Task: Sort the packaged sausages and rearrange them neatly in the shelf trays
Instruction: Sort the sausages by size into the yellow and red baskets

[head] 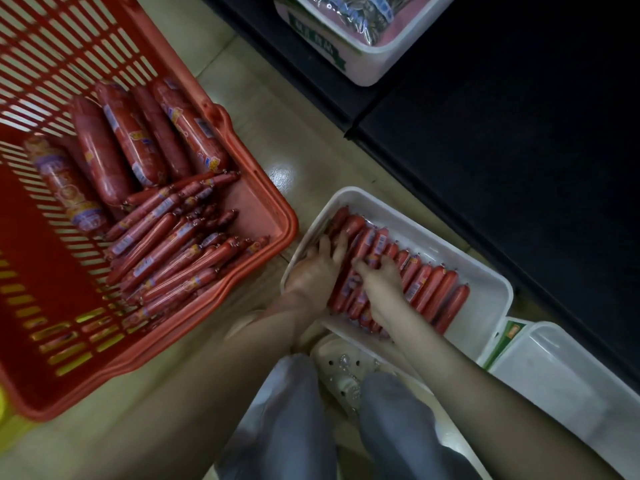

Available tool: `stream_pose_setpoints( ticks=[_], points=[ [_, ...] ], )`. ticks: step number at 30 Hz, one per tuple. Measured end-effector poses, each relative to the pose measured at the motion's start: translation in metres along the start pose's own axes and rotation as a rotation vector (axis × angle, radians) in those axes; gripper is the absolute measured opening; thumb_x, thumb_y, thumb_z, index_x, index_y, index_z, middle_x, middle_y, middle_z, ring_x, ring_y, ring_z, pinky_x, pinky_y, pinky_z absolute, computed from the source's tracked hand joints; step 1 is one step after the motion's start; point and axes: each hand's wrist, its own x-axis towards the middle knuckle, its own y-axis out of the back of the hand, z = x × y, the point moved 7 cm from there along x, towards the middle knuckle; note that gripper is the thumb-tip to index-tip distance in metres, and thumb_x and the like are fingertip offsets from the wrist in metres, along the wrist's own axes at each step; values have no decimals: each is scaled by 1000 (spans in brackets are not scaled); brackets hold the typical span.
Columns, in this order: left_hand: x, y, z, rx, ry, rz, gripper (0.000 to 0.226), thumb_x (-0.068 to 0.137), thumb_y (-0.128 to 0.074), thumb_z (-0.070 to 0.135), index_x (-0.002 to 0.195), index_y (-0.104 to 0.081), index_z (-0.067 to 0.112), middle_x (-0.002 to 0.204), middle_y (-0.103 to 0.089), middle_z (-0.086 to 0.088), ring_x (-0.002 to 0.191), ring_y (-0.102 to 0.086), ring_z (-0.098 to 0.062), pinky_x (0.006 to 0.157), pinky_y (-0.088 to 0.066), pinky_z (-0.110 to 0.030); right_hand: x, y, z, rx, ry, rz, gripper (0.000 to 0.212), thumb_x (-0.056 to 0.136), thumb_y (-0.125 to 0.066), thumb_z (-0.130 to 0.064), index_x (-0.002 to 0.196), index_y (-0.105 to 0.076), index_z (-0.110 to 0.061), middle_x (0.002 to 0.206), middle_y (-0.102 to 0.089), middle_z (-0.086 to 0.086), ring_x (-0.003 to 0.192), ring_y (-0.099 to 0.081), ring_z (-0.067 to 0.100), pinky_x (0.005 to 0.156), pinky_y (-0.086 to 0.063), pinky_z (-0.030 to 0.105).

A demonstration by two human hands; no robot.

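A white shelf tray (pixel 485 282) lies on the floor with a row of thin red packaged sausages (pixel 433 289) side by side in it. My left hand (pixel 318 268) rests on the sausages at the tray's left end, fingers fairly straight. Beside it, my right hand (pixel 381 282) lies on top of the middle sausages, fingers spread over them. A red plastic basket (pixel 270 202) to the left holds several thick sausages (pixel 131 140) at its back and a heap of thin sausages (pixel 173 247) in front.
Another white tray (pixel 561 372), with nothing in it, lies at the lower right. A white tray of other packaged goods (pixel 374 60) stands at the top. Dark shelving (pixel 502 133) fills the right side. My knees (pixel 346 410) and a white shoe (pixel 341 368) are below the hands.
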Motion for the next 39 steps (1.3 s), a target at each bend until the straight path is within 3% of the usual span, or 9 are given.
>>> stream_pose_setpoints(
  ticks=[3,6,9,12,21,24,28,32,39],
  points=[
    [-5,0,3,100,-83,102,61,90,-22,7,151,-20,7,137,-42,-25,108,-56,-35,89,-51,-35,1,-14,-7,-67,61,-61,32,91,-55,2,122,-51,-3,105,-65,12,85,-61,16,73,-47,23],
    [-8,6,3,177,-134,235,58,80,-27,15,125,-63,7,119,-65,-14,97,-65,-27,90,-51,-35,-6,-23,-14,-37,117,-170,31,92,-49,8,112,-47,-15,92,-59,-4,80,-56,6,67,-45,5],
    [-11,4,0,192,-135,200,59,90,-19,17,146,-32,2,151,-36,-15,139,-35,-28,118,-11,-39,-7,-22,-11,9,142,-187,32,92,-51,8,114,-47,-14,94,-58,-5,78,-55,-4,65,-47,5],
    [-10,-1,-3,167,-107,94,62,101,-21,24,151,12,9,161,2,-12,148,2,-25,107,24,-36,-8,-12,-9,-66,171,-122,28,94,-53,2,117,-47,-12,90,-58,-7,72,-57,-1,60,-47,6],
    [-22,27,25,-15,-67,38,63,101,-26,23,152,7,10,160,4,-15,148,-1,-29,119,2,-41,-40,71,-4,-189,263,2,27,95,-55,-15,116,-49,-30,99,-62,-4,83,-64,14,79,-54,40],
    [-31,47,59,-69,-166,61,62,101,-25,25,152,5,7,160,3,-16,148,1,-29,119,2,-38,-61,113,-2,-36,265,84,21,96,-52,-13,109,-51,-29,100,-61,-6,88,-61,10,81,-50,28],
    [-40,48,115,14,-364,106,63,101,-28,25,152,4,8,160,-3,-15,147,-6,-28,119,0,-36,-89,186,27,45,257,339,19,94,-49,-3,102,-50,-20,85,-57,0,73,-56,16,62,-46,26],
    [-42,40,154,21,-458,124,70,100,-34,23,151,10,9,160,1,-13,148,-1,-28,116,10,-37,-98,249,91,23,62,601,24,91,-48,1,109,-42,-13,85,-52,4,72,-55,21,73,-50,45],
    [-21,15,156,130,-504,80,70,102,-31,30,150,18,15,159,18,-11,147,13,-26,118,11,-40,-38,228,136,-335,-55,193,59,85,-53,-41,138,-35,-22,130,-46,16,119,-46,39,105,-38,55]
  ],
)
